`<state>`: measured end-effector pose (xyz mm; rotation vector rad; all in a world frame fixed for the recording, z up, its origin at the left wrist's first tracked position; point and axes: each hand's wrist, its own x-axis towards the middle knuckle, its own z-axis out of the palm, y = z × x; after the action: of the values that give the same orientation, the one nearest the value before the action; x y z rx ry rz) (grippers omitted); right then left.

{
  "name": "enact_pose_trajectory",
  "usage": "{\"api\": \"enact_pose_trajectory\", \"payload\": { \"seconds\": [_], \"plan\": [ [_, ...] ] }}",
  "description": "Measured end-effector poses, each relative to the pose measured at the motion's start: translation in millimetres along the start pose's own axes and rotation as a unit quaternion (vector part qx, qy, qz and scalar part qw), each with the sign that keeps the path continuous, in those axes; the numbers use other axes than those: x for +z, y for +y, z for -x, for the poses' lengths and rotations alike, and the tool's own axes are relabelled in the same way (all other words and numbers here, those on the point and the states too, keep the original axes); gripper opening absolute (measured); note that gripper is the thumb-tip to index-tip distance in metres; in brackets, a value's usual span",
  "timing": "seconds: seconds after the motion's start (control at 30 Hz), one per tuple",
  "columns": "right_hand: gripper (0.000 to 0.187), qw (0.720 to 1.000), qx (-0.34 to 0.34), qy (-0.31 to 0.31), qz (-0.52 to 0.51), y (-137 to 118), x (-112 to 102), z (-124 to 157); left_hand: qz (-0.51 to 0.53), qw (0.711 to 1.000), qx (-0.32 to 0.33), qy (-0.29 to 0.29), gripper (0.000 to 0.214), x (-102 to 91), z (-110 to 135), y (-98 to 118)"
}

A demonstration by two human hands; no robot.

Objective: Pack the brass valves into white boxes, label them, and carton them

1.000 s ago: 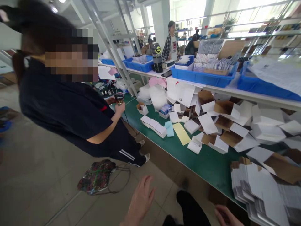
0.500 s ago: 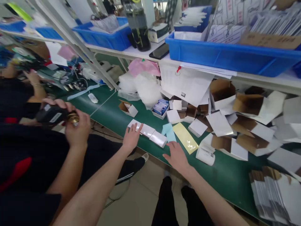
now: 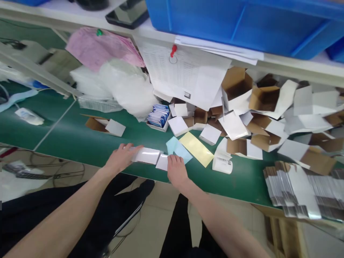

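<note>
Two small glossy white boxes lie end to end on the green bench near its front edge. My left hand is closed round the outer end of the left white box, some fingertips hidden. At the other end, my right hand has its fingers pressed together over the right white box. A light blue slip lies just beyond my right hand. Beside that slip is a yellow sheet, with a roll of white labels to its right.
A carton of blue-and-white packets stands behind the boxes, an open small carton to its left. Open white cartons crowd the right, with flattened cartons at the front right. Above runs a shelf with a blue bin.
My view has turned down and closer to the bench. Both hands have gone from spread fingers to closing on the ends of the white boxes. The co-worker's hands have left the view.
</note>
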<state>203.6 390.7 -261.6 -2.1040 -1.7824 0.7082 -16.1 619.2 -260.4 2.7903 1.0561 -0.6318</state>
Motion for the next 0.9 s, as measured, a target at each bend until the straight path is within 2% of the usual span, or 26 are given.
{"api": "enact_pose_trajectory", "payload": {
  "seconds": [0.1, 0.2, 0.37, 0.43, 0.5, 0.57, 0.67, 0.8, 0.9],
  "plan": [
    [0.039, 1.000, 0.012, 0.005, 0.013, 22, -5, 31, 0.003, 1.000, 0.010, 0.007, 0.073, 0.1, 16, 44],
    [0.039, 0.999, 0.027, 0.013, 0.025, 54, -11, 72, 0.015, 0.999, 0.015, 0.027, 0.072, 6.1, 35, 107],
    [0.064, 0.998, 0.050, 0.006, 0.027, 117, -32, 150, 0.058, 0.996, 0.035, 0.058, 0.075, 14.2, 50, 210],
    [0.065, 0.998, 0.061, 0.000, 0.023, 137, -44, 171, 0.079, 0.994, 0.039, 0.070, 0.075, 13.8, 49, 240],
    [0.060, 0.998, 0.069, -0.006, 0.012, 152, -58, 177, 0.099, 0.991, 0.035, 0.082, 0.076, 10.9, 48, 260],
    [0.051, 0.996, 0.090, -0.002, 0.000, 166, -69, 163, 0.117, 0.988, 0.023, 0.094, 0.078, 5.4, 51, 274],
    [0.039, 0.986, 0.164, 0.011, -0.011, 185, -75, 110, 0.139, 0.984, -0.011, 0.115, 0.072, -5.1, 70, 288],
    [0.047, 0.972, 0.235, -0.005, -0.023, 190, -61, 27, 0.223, 0.962, -0.066, 0.143, 0.049, -11.8, 122, 305],
    [0.040, 0.965, 0.259, -0.019, -0.036, 181, -53, -1, 0.308, 0.933, -0.103, 0.157, 0.044, -5.7, 171, 317]
  ]
}}
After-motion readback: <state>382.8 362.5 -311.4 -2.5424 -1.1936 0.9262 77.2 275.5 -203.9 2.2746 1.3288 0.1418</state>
